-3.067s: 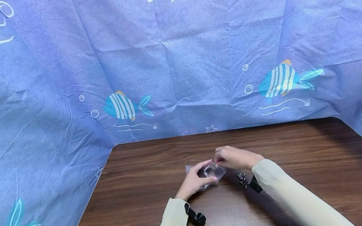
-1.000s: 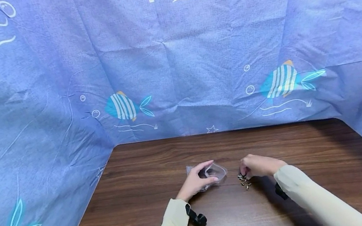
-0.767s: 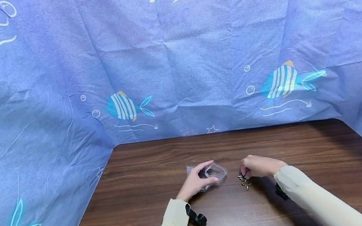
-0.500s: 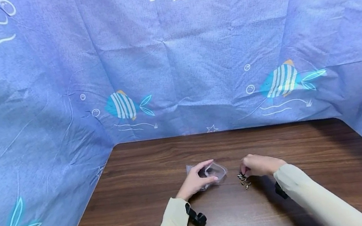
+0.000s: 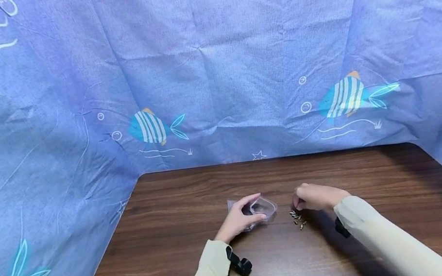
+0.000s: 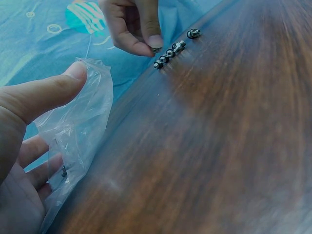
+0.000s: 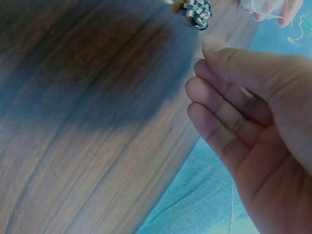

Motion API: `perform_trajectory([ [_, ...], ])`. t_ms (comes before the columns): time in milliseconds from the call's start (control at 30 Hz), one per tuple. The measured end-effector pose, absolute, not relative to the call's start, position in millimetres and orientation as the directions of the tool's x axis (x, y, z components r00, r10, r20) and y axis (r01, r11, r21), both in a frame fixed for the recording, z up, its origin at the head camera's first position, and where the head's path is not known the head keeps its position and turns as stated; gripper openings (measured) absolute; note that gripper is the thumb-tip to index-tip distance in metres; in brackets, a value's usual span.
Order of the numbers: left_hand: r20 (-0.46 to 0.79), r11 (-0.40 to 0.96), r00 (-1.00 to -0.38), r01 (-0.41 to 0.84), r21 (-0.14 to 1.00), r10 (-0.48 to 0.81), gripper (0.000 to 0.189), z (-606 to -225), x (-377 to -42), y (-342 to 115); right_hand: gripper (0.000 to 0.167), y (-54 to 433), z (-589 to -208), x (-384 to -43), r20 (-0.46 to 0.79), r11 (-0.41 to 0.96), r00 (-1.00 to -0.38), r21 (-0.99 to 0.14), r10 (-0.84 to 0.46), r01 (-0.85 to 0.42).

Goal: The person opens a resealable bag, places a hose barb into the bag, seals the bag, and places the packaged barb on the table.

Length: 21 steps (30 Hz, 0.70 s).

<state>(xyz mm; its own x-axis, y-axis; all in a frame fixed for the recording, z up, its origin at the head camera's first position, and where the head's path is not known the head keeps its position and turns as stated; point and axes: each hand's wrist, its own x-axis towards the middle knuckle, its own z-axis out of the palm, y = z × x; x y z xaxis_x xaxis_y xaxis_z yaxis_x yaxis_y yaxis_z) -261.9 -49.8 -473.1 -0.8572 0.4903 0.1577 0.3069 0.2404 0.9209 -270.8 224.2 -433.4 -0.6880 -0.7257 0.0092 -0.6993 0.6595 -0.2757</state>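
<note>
My left hand [image 5: 235, 220] holds a clear plastic bag [image 5: 265, 206], thumb and fingers spread around its gaping mouth. In the left wrist view the thumb lies on the bag's upper edge, and a small dark piece [image 6: 64, 171] shows inside through the film. To the right, a small heap of shiny metal fittings, screw-like in size, [image 5: 295, 215] lies on the table. Just above the heap is my right hand [image 5: 314, 196], pinching one tiny metal fitting [image 6: 155, 49] between thumb and forefinger. In the right wrist view the other fingers curl loosely, and the pinched fitting is mostly hidden.
The dark wood-grain table [image 5: 191, 271] carries the bag and fittings. A blue fish-print cloth [image 5: 243, 65] hangs behind it and along both sides. Each wrist wears a black strap mount; the left one [image 5: 240, 263] sits low over the table.
My right hand has gone from the bag's mouth rightward to the heap, reached into it, and now lifts slightly off it with a fitting. My left hand keeps holding the bag in place.
</note>
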Motion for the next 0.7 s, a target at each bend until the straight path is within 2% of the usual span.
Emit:
perform_trajectory([
  [433, 0.155, 0.25, -0.854, 0.312, 0.917, 0.497, 0.06, -471.9, -263.6, -49.5, 0.011, 218.5, -424.0, -280.7, 0.082, 0.647, -0.671, -0.205, -0.737, -0.735],
  [700, 0.148, 0.262, -0.855, 0.31, 0.914, 0.497, 0.06, -473.5, -265.9, -49.3, 0.021, 203.0, -410.6, -283.1, 0.094, 0.633, -0.667, -0.239, -0.739, -0.736],
])
